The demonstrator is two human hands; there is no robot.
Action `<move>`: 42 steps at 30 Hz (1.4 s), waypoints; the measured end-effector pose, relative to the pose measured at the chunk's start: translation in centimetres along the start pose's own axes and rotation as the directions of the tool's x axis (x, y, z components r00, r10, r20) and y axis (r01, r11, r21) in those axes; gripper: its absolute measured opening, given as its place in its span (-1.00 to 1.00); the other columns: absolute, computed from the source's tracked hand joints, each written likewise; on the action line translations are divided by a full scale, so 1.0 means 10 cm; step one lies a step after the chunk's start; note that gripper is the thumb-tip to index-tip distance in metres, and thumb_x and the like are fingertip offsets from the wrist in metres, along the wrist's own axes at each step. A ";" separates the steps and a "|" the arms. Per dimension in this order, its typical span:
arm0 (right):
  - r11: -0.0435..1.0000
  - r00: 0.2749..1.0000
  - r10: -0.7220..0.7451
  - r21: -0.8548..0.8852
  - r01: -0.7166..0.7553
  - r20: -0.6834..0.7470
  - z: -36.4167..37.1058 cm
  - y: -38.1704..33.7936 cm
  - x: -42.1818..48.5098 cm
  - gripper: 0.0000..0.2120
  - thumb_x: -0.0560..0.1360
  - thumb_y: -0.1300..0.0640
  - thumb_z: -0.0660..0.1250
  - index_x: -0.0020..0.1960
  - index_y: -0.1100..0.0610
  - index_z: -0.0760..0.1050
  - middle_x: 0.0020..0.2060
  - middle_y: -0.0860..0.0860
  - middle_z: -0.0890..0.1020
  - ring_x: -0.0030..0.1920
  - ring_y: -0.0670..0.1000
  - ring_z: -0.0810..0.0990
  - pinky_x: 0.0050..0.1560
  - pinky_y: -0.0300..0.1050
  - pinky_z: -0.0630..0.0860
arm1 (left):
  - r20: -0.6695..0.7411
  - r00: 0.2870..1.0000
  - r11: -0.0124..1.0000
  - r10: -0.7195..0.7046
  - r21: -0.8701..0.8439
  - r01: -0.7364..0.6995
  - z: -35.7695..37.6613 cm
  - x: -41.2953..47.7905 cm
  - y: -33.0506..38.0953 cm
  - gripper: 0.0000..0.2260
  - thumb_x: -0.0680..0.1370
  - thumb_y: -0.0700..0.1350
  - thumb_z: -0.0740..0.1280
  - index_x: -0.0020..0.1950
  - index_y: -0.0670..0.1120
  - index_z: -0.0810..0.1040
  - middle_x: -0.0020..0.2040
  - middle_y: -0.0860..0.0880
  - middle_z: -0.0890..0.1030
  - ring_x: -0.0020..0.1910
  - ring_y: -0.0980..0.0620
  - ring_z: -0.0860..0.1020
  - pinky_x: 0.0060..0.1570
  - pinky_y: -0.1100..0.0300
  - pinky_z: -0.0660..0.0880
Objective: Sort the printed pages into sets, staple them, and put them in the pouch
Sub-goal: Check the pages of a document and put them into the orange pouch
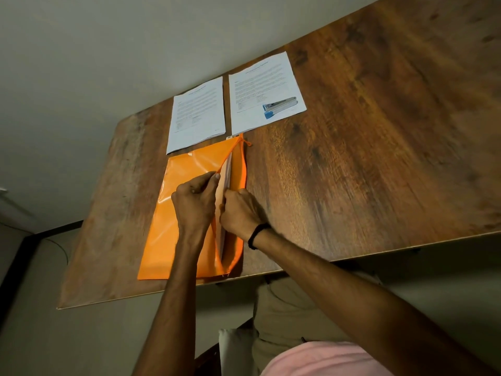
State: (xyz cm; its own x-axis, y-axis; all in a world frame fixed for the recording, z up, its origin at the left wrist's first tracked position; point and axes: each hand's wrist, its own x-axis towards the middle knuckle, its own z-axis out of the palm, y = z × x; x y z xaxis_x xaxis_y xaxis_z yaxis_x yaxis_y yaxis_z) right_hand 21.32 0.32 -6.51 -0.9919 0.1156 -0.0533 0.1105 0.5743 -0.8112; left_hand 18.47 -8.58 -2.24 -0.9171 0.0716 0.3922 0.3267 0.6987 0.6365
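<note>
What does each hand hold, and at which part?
The left hand pinches the orange pouch at the upper edge of its opening. The right hand appears to grip the set of pages at its outer edge.

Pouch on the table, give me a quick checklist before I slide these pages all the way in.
1. Mouth of the pouch open: ok, the left hand pinches the top flap up.
2. Pages in the opening: ok, the right hand has a grip on them, partly inside.
3. Pages stapled: cannot tell, corners hidden.
4. Stapler clear of the pouch: ok, it lies on the right set.
5. All sets packed: not ok, the right set and the left set lie on the table beyond the pouch.
</note>
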 end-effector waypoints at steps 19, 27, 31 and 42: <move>0.983 0.920 -0.041 -0.180 -0.033 -0.390 -1.07 0.62 1.30 -0.72 0.62 0.20 0.26 0.31 0.20 0.52 0.22 0.16 0.54 0.20 0.09 0.52 -0.02 -0.19 0.41 | 0.167 0.978 0.989 -0.124 0.098 0.108 0.40 0.09 -0.01 -0.69 0.60 0.15 0.33 -0.05 -0.04 0.75 -0.19 -0.03 0.73 -0.22 0.05 0.67 -0.23 0.03 0.60; 0.835 0.978 -0.097 -0.550 -0.022 -0.186 -1.34 0.96 2.21 -0.60 0.63 0.10 0.26 0.45 0.08 0.36 0.38 0.12 0.46 0.38 0.16 0.38 0.42 0.12 0.25 | 0.039 0.994 0.963 -0.107 0.252 0.094 0.61 0.44 -0.02 -0.72 0.63 0.08 0.27 0.08 -0.02 0.72 -0.09 -0.10 0.73 -0.12 -0.16 0.66 -0.19 0.03 0.56; 0.863 0.931 -0.150 -0.504 -0.041 -0.333 -1.52 1.08 2.21 -0.76 0.60 0.15 0.31 0.23 0.17 0.57 0.17 0.17 0.58 0.17 0.15 0.49 0.06 -0.01 0.44 | 0.007 0.996 0.961 -0.087 0.263 0.082 0.79 0.79 0.02 -0.70 0.63 0.09 0.25 0.00 -0.03 0.72 -0.14 -0.13 0.71 -0.14 -0.21 0.63 -0.23 0.04 0.51; 0.814 0.677 0.149 -0.300 -0.498 -0.721 -2.21 1.65 2.00 -0.66 0.62 0.03 0.26 0.29 0.20 0.55 0.19 0.21 0.55 0.21 0.21 0.50 0.22 0.07 0.42 | 0.216 0.973 0.901 -0.074 0.433 -0.027 1.66 1.55 -0.20 -0.55 0.59 0.11 0.26 0.30 -0.20 0.46 0.24 -0.28 0.54 0.23 -0.27 0.46 0.26 -0.09 0.37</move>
State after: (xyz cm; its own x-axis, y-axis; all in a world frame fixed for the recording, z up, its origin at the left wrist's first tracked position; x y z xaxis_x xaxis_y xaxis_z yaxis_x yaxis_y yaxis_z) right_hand 4.72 30.04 -8.06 -0.6098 0.7477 0.2629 0.6025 0.6528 -0.4591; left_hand -0.20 2.95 -8.48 -0.9665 0.1718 0.1908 0.2207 0.9356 0.2755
